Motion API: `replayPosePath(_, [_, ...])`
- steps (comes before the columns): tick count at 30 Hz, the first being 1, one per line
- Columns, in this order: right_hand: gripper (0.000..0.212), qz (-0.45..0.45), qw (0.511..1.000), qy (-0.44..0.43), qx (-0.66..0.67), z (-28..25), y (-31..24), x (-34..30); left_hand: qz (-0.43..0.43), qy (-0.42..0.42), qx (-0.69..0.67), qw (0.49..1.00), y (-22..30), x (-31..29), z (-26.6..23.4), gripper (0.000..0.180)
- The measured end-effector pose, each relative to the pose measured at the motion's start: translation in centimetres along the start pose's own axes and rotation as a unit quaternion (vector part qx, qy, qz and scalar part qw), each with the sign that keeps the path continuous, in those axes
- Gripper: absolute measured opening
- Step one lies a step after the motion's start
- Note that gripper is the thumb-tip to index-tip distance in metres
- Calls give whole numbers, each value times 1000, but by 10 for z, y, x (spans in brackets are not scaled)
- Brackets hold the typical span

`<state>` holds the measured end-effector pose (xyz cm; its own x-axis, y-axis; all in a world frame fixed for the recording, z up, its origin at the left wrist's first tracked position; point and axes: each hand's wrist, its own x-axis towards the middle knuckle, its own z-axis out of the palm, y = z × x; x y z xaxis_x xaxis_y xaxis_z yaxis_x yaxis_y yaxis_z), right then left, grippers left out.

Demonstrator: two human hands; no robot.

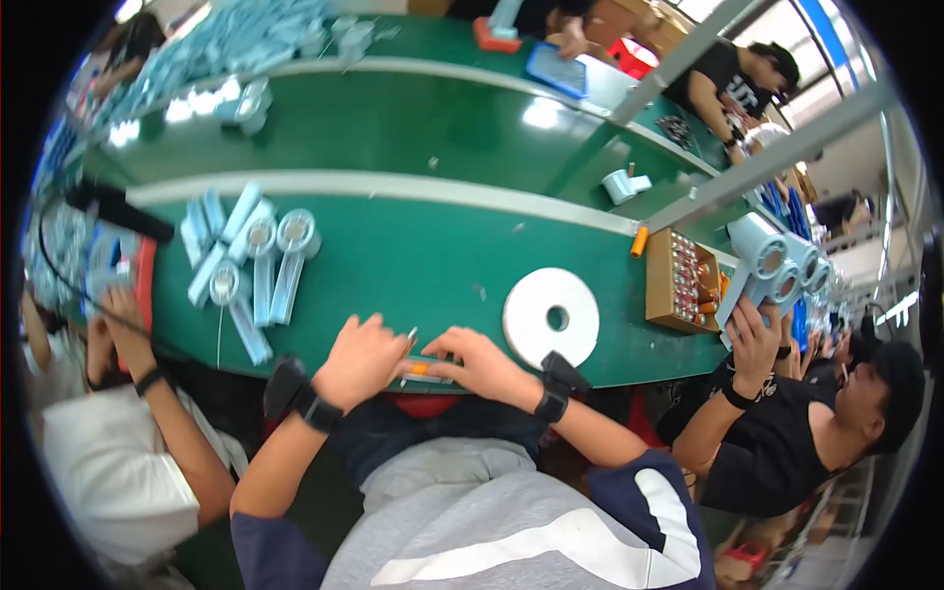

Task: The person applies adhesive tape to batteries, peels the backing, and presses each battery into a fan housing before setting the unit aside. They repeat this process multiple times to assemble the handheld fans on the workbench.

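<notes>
At the table's near edge my left hand (366,361) and my right hand (484,366) face each other over a light blue plastic housing (447,380). An orange cylindrical battery (421,369) lies in it, between my fingers. Both hands are closed around the ends of this housing, and much of it is hidden by them. Something small and thin, like a wire or metal tab, sticks up by my left fingertips; its kind is unclear. A white roll of tape (529,320) lies flat just beyond my right hand.
Several light blue housings with round heads (295,232) lie left on the green table (413,256). Right stand a cardboard box (665,295) of batteries and a loose orange battery (640,242). A co-worker at right holds light blue housings (757,246); another works at left.
</notes>
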<state>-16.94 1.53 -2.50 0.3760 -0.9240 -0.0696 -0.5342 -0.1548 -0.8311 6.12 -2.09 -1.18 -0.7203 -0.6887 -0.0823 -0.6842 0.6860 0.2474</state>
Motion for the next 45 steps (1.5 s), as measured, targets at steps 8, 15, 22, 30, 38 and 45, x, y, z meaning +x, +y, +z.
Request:
replayPosePath(8, [20, 200, 818, 355, -405, -223, 131, -11, -142, 73, -175, 972, -29, 60, -8, 28])
replayPosePath(15, [31, 249, 825, 401, -311, -281, 239, 20, -300, 325, -104, 891, -70, 202, -6, 33])
replayPosePath(22, [44, 189, 956, 223, -18, -230, 164, -49, 252, 65, -22, 965, 107, 147, 2, 72])
replayPosePath(30, [39, 87, 847, 234, -470, -177, 140, -124, 229, 76, -89, 966, 112, 143, 26, 84])
replayPosePath(38, [28, 125, 911, 106, -378, -196, 147, -117, 117, 219, -168, 954, 86, 67, 2, 66])
replayPosePath(45, [26, 9, 988, 144, 59, -119, -9, -46, 41, 274, -155, 948, 80, 35, -12, 55])
